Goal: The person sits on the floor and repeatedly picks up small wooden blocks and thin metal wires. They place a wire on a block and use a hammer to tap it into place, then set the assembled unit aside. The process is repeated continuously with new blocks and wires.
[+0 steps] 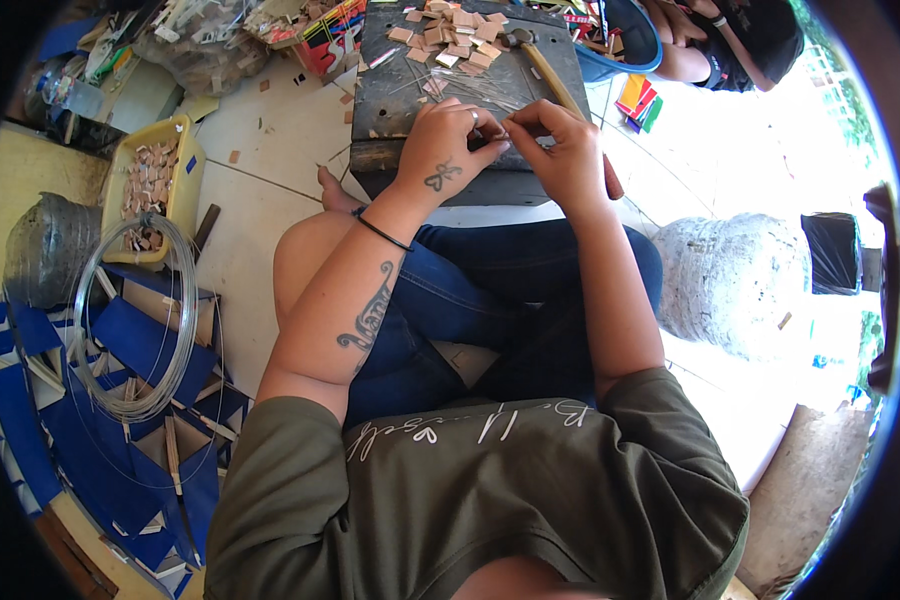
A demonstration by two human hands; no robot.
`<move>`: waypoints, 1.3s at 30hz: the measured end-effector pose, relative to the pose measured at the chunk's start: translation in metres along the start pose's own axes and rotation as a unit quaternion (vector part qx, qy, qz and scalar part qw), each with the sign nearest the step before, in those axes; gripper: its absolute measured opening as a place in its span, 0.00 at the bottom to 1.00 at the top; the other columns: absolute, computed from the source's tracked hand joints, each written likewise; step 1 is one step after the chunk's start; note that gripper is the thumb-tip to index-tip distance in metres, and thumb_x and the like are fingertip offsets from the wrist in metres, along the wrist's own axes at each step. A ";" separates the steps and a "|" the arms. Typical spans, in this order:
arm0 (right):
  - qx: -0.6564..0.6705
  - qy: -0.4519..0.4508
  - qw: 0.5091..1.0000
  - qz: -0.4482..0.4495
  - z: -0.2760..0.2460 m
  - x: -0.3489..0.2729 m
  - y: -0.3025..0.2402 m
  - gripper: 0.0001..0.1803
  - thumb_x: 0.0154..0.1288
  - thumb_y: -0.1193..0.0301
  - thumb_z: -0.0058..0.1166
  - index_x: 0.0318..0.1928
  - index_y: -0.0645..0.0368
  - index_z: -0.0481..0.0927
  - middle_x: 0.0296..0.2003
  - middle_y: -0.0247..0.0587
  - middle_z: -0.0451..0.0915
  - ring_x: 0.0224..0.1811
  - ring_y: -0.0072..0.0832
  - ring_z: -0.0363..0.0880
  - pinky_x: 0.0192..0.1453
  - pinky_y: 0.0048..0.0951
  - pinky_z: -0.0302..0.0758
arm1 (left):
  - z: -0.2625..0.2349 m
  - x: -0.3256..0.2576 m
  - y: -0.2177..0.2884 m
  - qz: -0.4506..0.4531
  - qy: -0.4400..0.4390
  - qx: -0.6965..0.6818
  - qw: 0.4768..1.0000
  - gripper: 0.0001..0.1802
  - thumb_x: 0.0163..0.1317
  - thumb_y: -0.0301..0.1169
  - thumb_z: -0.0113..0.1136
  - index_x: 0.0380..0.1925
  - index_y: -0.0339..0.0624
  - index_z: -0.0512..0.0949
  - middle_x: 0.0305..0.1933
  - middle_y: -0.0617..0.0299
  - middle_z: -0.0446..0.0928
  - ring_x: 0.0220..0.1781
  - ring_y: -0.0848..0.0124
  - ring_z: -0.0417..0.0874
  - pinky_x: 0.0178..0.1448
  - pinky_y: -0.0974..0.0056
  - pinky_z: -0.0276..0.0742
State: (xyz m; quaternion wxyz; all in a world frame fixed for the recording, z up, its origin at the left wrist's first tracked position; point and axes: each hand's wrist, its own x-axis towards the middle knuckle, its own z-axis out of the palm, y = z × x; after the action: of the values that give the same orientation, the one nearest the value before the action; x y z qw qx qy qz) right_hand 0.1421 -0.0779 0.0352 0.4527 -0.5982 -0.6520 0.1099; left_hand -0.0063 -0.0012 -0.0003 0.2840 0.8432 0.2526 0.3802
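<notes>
Over the near edge of a dark, worn wooden block (pixel 380 115), my left hand (pixel 448 142) and my right hand (pixel 558 150) meet fingertip to fingertip. Both are closed in a pinch; what sits between the fingers is too small to make out. Thin straight wires (pixel 475 92) lie scattered on the block just beyond my hands. Behind them is a heap of small brown wooden pieces (pixel 455 38). A hammer (pixel 550 78) rests along the block's right side, its handle passing partly behind my right hand and reaching past the edge.
At left, a yellow basin (pixel 192 165) holds small wooden pieces; a wire coil (pixel 185 330) leans near blue panels (pixel 160 340). A blue tub (pixel 610 68) stands beyond the block at right, near another person (pixel 740 40). A plastic-wrapped bundle (pixel 730 285) sits right of my knee.
</notes>
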 end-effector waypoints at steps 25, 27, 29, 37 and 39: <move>0.024 -0.033 0.966 0.257 -0.065 -0.027 0.013 0.18 0.75 0.70 0.40 0.62 0.59 0.70 0.30 0.37 0.75 0.23 0.23 0.75 0.26 0.24 0.73 | 0.009 -0.001 0.010 0.005 0.061 -0.093 0.994 0.06 0.55 0.23 0.63 0.23 0.35 0.77 0.24 0.59 0.75 0.26 0.68 0.78 0.31 0.65 0.71; 0.068 -0.052 0.956 0.282 -0.081 -0.048 -0.019 0.21 0.74 0.70 0.43 0.65 0.54 0.68 0.29 0.38 0.76 0.24 0.20 0.73 0.27 0.26 0.72 | 0.010 -0.002 0.011 0.002 0.064 -0.100 0.993 0.06 0.55 0.23 0.63 0.23 0.35 0.76 0.23 0.59 0.74 0.26 0.68 0.78 0.31 0.65 0.71; 0.007 -0.077 0.966 0.247 -0.093 -0.066 -0.049 0.22 0.74 0.72 0.43 0.66 0.52 0.68 0.32 0.42 0.79 0.26 0.26 0.79 0.31 0.29 0.75 | 0.011 -0.002 0.011 -0.002 0.069 -0.118 0.991 0.07 0.55 0.23 0.63 0.22 0.35 0.76 0.23 0.59 0.74 0.25 0.69 0.78 0.31 0.65 0.71; -0.240 -0.036 0.966 0.090 -0.089 -0.098 -0.098 0.26 0.71 0.74 0.44 0.68 0.42 0.66 0.40 0.49 0.81 0.37 0.48 0.82 0.41 0.45 0.77 | 0.014 -0.002 0.010 0.017 0.071 -0.103 0.992 0.07 0.54 0.21 0.62 0.21 0.35 0.74 0.25 0.57 0.73 0.26 0.63 0.78 0.32 0.63 0.74; -0.267 -0.081 0.951 0.131 -0.090 -0.098 -0.100 0.27 0.71 0.74 0.44 0.68 0.42 0.66 0.39 0.48 0.80 0.35 0.47 0.82 0.40 0.45 0.77 | 0.015 -0.002 0.009 0.020 0.075 -0.103 0.992 0.07 0.54 0.21 0.62 0.21 0.35 0.74 0.24 0.57 0.73 0.26 0.63 0.78 0.32 0.63 0.73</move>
State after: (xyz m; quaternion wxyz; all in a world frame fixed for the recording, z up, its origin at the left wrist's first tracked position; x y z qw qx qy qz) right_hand 0.1272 -0.2258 0.1095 0.2039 -0.7665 -0.6077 0.0388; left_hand 0.0062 -0.0131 -0.0036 0.3422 0.7835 0.2153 0.4718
